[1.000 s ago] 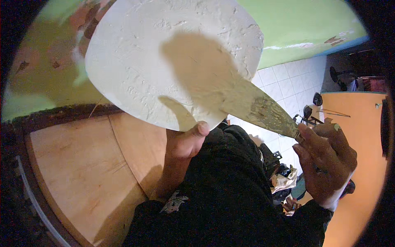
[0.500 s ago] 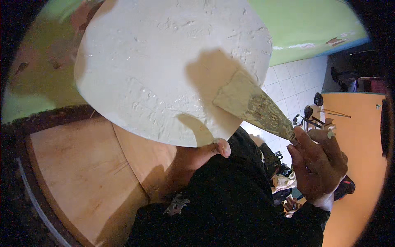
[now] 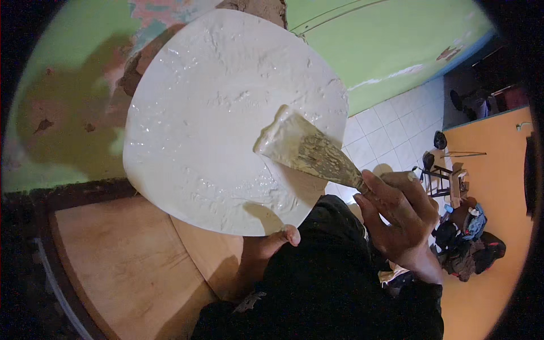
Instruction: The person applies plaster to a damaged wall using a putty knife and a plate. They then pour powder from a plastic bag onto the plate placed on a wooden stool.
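Observation:
A large rounded white plate (image 3: 226, 130), smeared with wet white putty, tilts in front of me. My left hand (image 3: 267, 246) grips it from below at the near edge; the thumb curls onto the rim and the other fingers are hidden beneath. In my right hand (image 3: 401, 212) is a putty knife (image 3: 317, 153), the fingers closed round its handle end. Its blade points up and left over the right half of the plate, and shiny wet putty coats the tip. Dried smears cover the rest of the blade. Whether the blade touches the plate I cannot tell.
A green wall (image 3: 391, 45) with peeling patches rises behind the plate. A brown wooden panel (image 3: 124, 255) in a dark frame stands at lower left. White floor tiles (image 3: 391, 122), a dark stool (image 3: 436, 175), piled clothes (image 3: 470, 238) and an orange wall (image 3: 493, 161) lie to the right.
The putty knife and my right hand have moved left, further over the plate. Wet putty now shines on the blade's tip. The plate sits lower in view, showing more of its far edge.

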{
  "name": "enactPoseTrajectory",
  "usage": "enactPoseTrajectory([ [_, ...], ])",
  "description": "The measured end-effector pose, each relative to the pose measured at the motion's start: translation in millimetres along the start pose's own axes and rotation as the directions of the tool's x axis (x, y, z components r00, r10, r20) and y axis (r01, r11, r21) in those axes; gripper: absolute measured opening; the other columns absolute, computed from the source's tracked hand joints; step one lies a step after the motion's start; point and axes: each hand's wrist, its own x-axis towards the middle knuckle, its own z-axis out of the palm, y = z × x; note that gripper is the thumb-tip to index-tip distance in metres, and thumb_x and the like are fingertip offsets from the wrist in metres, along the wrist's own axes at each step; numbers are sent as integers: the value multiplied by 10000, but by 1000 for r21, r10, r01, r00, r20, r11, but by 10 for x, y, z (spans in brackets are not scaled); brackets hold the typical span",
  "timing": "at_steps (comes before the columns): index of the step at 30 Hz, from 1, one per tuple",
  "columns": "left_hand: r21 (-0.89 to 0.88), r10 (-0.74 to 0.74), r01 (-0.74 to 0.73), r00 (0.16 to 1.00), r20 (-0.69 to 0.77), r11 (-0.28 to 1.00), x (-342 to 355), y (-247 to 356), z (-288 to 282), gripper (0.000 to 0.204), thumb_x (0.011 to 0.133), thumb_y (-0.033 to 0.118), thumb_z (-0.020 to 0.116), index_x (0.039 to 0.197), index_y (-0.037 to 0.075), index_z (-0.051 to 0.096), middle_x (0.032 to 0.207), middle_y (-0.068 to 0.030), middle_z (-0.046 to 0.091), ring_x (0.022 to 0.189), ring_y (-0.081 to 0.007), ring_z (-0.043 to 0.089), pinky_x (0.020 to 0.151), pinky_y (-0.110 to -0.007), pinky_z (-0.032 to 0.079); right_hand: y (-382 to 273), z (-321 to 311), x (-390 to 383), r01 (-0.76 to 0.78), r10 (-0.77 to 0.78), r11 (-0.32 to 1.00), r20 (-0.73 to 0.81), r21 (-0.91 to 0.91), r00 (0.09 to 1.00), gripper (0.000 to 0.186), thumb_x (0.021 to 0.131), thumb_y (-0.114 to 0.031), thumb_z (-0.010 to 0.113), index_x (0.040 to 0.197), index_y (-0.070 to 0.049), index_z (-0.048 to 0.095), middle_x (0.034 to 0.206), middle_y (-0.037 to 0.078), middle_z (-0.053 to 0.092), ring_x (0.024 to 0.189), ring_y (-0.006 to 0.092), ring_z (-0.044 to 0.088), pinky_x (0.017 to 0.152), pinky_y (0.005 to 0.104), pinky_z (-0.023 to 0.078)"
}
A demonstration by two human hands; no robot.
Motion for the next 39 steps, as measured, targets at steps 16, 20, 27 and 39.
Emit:
enactPoseTrajectory([
  [16,596,356,-482,876,325,642,135,204,243,725,640,-46,800,1266,-17,436,999,-151,589,768,-204,625,494,-320,537,-68,58,240,25,-23,997,-16,77,1000,369,703,82,769,1057,61,666,862,148,631,709,189,640,547,273,528],
  [20,430,-101,126,992,-82,894,-19,154,220,291,700,195,817,895,33,674,923,-109,648,870,-193,594,791,-358,488,4,120,180,-124,132,980,-43,155,990,349,695,-17,786,1028,-38,683,956,100,680,714,188,648,463,286,487],
  [27,525,353,-323,935,46,787,41,157,451,330,803,60,742,1103,46,607,972,-133,642,805,-229,640,787,-382,512,32,161,312,-91,120,962,-102,257,987,363,705,58,783,1048,52,664,882,145,634,725,187,642,578,279,532],
  [39,123,24,-40,991,131,992,-102,157,54,565,798,85,764,1290,42,491,1190,-187,565,930,-295,637,818,-491,535,271,-30,107,-144,166,977,-139,155,976,366,693,50,795,1038,-19,697,869,121,647,696,198,658,562,290,537],
])
